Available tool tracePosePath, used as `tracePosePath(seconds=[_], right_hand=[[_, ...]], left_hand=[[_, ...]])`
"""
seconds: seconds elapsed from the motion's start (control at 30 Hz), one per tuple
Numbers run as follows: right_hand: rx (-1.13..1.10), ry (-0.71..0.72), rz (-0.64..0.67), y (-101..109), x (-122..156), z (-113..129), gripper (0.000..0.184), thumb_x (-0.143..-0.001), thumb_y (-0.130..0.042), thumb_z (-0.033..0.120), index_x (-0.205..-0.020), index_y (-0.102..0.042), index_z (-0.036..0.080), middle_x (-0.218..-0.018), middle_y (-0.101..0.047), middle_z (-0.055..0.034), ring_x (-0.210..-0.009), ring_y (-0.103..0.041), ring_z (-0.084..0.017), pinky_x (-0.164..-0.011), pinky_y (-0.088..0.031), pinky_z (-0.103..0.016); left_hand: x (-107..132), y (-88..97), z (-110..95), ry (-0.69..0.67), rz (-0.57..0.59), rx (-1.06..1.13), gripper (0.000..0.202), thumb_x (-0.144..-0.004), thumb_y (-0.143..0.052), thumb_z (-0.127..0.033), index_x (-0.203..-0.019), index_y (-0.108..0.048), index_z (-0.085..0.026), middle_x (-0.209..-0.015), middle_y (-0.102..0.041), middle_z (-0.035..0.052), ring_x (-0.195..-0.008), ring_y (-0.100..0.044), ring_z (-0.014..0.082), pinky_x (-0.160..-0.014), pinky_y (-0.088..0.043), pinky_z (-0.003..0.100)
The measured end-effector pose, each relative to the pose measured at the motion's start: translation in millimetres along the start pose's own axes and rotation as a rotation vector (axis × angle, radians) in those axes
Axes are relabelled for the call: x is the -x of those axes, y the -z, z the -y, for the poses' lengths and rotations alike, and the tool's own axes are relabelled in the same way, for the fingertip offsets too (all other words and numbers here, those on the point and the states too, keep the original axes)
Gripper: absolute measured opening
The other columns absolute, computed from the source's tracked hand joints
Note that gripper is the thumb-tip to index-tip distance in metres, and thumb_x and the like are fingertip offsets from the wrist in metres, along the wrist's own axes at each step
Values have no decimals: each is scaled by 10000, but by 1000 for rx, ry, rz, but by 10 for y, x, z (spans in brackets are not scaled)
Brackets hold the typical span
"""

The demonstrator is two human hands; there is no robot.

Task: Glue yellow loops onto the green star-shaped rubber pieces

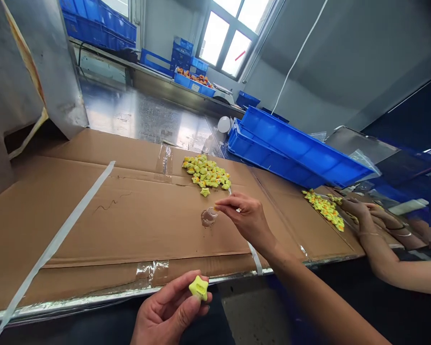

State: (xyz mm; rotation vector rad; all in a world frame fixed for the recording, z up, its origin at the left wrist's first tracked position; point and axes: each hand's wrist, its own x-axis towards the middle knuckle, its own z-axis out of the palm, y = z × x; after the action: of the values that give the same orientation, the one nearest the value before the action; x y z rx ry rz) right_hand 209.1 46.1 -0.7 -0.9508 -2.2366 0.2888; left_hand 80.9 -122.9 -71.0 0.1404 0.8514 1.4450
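Note:
Near the front edge, my left hand (172, 309) pinches a yellow-green star-shaped piece (198, 288), its recessed face turned up toward me. Over the cardboard, my right hand (246, 218) is closed in a pinch beside a small clear cup (209, 216). Something tiny and orange shows at its fingertips, too small to name. Behind the cup lies a single yellow star (205, 192), apart from a heap of similar yellow stars (206, 171) with orange marks.
Cardboard (129, 225) covers the table, with a white tape strip (62, 239) at left. Blue crates (294, 148) stand behind. To the right, another person's hands (366, 215) work beside a second yellow heap (325, 210). A metal housing (57, 72) rises at far left.

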Motion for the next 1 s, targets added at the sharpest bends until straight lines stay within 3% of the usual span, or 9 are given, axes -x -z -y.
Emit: tracePosePath(seconds=[0.4,0.77,1.0], right_hand=[[114,84,25,-44,-6,-19,99,-775,-715,57,-794,-738,151,-627,-555,14,-606,-538,-134,-555,-356,-239],[164,68,49,-56,-4,-7,111,-846,-639,173,-785,-728,200,-631,-573,1,-612,-553,-148,-566,-380,-250],[152,82,67,-40,-13,11,101,-798,-676,90,-768,-730,169,-627,-563,5,-609,-551,-143,-568,-384,-242]], left_hand=[[44,-26,-12,-6,17,22,302,-535,-849,-255,-818,-778,-179,-817,-770,102,-685,-699,193,-626,-565,224],[73,-42,-33,-1,7,15,272,-576,-822,-229,-836,-773,-169,-800,-766,100,-682,-686,180,-634,-552,227],[81,-57,-44,2,-7,-2,274,-577,-820,-241,-838,-773,-172,-812,-766,97,-690,-687,188,-642,-555,242]])
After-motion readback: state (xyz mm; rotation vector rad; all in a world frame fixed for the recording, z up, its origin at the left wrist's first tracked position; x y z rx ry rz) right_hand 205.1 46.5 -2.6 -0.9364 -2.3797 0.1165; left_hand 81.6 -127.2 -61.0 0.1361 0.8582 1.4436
